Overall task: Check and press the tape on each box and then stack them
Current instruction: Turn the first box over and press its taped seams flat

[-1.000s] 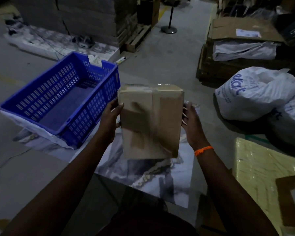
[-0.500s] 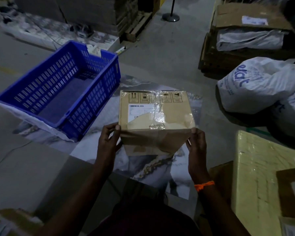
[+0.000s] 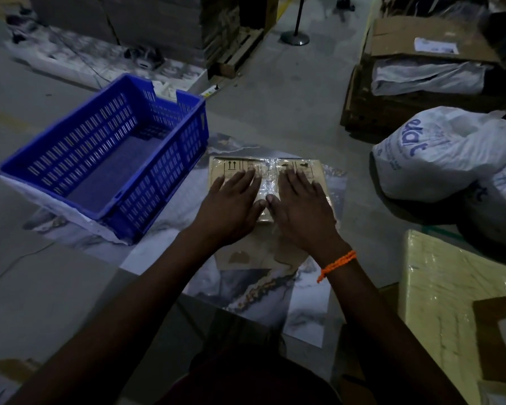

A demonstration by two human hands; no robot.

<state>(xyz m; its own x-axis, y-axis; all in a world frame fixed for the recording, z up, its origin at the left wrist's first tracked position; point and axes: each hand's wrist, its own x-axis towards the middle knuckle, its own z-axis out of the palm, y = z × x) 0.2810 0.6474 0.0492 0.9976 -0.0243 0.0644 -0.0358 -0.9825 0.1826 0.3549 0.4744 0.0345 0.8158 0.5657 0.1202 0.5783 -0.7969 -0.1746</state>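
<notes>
Cardboard box sits on a marble-patterned sheet on the floor, in the middle of the scene, with both hands laid flat on its top face. Left hand and right hand lie side by side, palms down, fingers straight and slightly spread toward the far edge, thumb tips meeting over the strip of clear tape that runs down the middle of the top. An orange thread band circles the right wrist. Printed handling symbols show along the far edge of the box, beyond the fingertips. Just left of the box, a blue slotted plastic crate stands on the same sheet. At the near right is a yellowish package wrapped in film. Farther right lie white printed sacks, and beyond them stacked cartons in dim light
</notes>
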